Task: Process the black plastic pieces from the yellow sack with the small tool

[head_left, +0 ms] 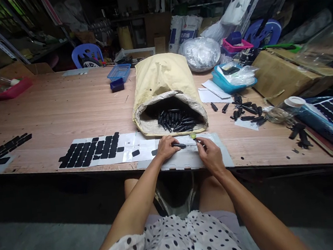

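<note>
My left hand (pixel 167 149) is closed around a slim black tapered part (pixel 179 145), holding it sideways just above the white sheets (pixel 222 150) at the table's front edge. To its right, my right hand (pixel 210 154) pinches a small tool with a round yellow-green end (pixel 193 136); its exact kind is unclear. The tool and the part are a short gap apart. Straight ahead lies a yellow woven sack (pixel 163 75), its mouth facing me, with many similar black parts (pixel 178 120) inside. Left of my hands, flat rounded black pieces (pixel 81 152) lie in rows on the sheets.
Loose black parts (pixel 244 110) lie right of the sack, near a blue basket (pixel 220 82) and a cardboard box (pixel 287 73). Further left are more black pieces (pixel 12 144). A small blue basket (pixel 118 72) and a pink tray (pixel 10 90) stand towards the back.
</note>
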Demonstrator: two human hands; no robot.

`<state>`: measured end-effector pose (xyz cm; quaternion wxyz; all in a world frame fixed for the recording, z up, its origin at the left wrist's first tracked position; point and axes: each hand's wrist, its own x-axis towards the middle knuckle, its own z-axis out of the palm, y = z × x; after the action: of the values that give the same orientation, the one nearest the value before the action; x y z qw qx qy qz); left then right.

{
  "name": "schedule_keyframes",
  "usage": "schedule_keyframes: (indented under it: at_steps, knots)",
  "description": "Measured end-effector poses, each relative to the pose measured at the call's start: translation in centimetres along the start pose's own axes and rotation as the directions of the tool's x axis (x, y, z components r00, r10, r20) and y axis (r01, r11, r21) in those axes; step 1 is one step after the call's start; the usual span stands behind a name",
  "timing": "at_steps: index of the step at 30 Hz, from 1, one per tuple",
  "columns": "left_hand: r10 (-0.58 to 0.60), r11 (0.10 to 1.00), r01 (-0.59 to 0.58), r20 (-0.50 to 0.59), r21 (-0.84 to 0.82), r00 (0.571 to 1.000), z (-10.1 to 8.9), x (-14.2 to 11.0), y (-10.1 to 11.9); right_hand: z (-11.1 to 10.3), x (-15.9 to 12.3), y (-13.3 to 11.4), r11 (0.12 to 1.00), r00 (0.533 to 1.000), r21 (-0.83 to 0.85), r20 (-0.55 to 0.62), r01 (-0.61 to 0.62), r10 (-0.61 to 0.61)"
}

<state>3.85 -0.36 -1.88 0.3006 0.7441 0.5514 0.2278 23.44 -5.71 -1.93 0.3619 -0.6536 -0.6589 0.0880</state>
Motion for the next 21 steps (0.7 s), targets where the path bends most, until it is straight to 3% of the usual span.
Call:
schedule_keyframes:
  at_steps: [8,15,19,21]
  knots:
    - [0.047,0.998,-0.048,0.011,0.039,0.999,0.3,-0.3,-0.1,-0.3,3.4,4.0,0.926,0.996,-0.366,-0.036,-0.094,0.087]
    - [0.048,0.996,-0.05,0.019,0.07,0.999,-0.3,-0.2,0.2,0.8,3.0,3.1,0.868,0.996,-0.489,-0.057,-0.082,0.063]
    - [0.152,0.986,-0.148,-0.043,0.082,0.987,1.3,-4.8,0.9,0.8,3.1,2.7,0.854,0.997,-0.513,-0.034,-0.082,0.075]
    - [0.307,0.949,-0.309,0.04,0.057,0.951,3.3,-8.9,0.6,0.8,3.1,2.6,0.847,0.997,-0.526,-0.031,-0.082,0.077]
